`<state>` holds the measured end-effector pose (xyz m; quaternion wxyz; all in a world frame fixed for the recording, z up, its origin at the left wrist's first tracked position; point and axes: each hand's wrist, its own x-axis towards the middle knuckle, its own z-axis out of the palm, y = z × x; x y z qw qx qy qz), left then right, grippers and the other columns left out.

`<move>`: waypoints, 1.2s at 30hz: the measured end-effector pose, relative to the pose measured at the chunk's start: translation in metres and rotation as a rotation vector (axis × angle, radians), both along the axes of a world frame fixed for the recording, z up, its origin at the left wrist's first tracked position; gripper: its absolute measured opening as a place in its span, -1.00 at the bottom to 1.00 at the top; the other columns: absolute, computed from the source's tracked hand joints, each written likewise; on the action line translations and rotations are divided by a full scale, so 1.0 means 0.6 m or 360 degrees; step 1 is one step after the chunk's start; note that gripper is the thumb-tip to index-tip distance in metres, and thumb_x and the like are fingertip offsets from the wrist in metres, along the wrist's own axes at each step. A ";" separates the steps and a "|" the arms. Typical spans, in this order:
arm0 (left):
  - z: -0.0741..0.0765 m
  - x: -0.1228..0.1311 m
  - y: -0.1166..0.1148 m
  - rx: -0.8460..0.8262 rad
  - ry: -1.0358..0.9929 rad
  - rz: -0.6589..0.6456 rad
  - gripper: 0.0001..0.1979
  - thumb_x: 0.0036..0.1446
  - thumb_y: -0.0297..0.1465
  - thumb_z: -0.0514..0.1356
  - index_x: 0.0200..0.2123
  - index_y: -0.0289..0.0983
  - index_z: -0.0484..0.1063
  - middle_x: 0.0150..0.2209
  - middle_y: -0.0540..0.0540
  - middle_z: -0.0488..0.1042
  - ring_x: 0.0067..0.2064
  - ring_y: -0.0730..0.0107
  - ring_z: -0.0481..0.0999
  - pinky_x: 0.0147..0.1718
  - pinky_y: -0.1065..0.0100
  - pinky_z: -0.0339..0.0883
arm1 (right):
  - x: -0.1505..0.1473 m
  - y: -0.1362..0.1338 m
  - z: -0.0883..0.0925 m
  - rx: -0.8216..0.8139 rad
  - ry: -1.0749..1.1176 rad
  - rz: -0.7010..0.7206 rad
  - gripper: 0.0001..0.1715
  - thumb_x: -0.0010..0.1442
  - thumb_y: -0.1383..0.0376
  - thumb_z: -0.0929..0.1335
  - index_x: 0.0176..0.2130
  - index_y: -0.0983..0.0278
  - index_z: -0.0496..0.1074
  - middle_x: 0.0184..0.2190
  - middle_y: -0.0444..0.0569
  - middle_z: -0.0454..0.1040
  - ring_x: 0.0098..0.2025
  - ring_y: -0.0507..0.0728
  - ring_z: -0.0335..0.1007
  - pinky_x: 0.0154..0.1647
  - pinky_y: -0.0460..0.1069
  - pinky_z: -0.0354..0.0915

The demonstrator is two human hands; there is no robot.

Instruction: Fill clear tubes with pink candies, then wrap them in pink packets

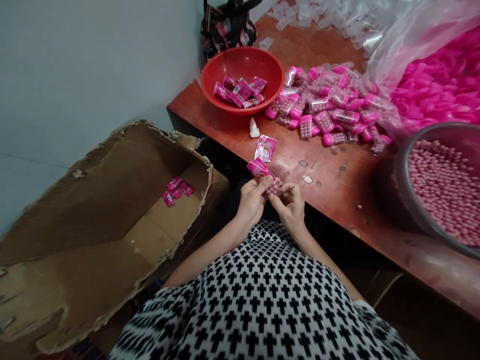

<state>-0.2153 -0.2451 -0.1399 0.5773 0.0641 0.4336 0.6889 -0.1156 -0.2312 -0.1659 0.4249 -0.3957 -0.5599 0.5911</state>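
Over the table's near edge, my left hand (pixel 252 200) grips a small clear candy bottle (pixel 273 187) filled with pink balls. A shiny pink printed wrapper (pixel 259 169) lies against its far end, under the left thumb. My right hand (pixel 290 207) is closed, thumb and fingers pinching at the bottle's near right end. Just beyond them, flat pink wrappers (pixel 266 148) rest on the table in a small stack. A crumpled white scrap (pixel 254 128) sits behind that stack.
A red bowl (pixel 210 82) holds several wrapped packs. Right of it are piled filled bottles (pixel 318 105), pink caps (pixel 438 85) in a plastic bag and a grey tub (pixel 400 175) of pink balls. At left stands a torn cardboard box (pixel 93 195) with several wrapped packs inside.
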 end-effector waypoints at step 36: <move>-0.093 -0.121 0.150 0.0039 0.2311 -0.0086 -0.86 0.08 -0.43 0.21 -0.26 -0.19 0.54 0.11 -0.12 0.41 0.28 0.11 0.15 0.28 -0.02 -0.27 | 0.002 0.135 0.009 0.0108 -0.0242 0.0195 -0.72 0.11 0.11 0.38 -0.37 0.25 0.31 -0.57 -0.21 0.40 -0.54 -0.03 0.35 -0.50 -0.11 0.29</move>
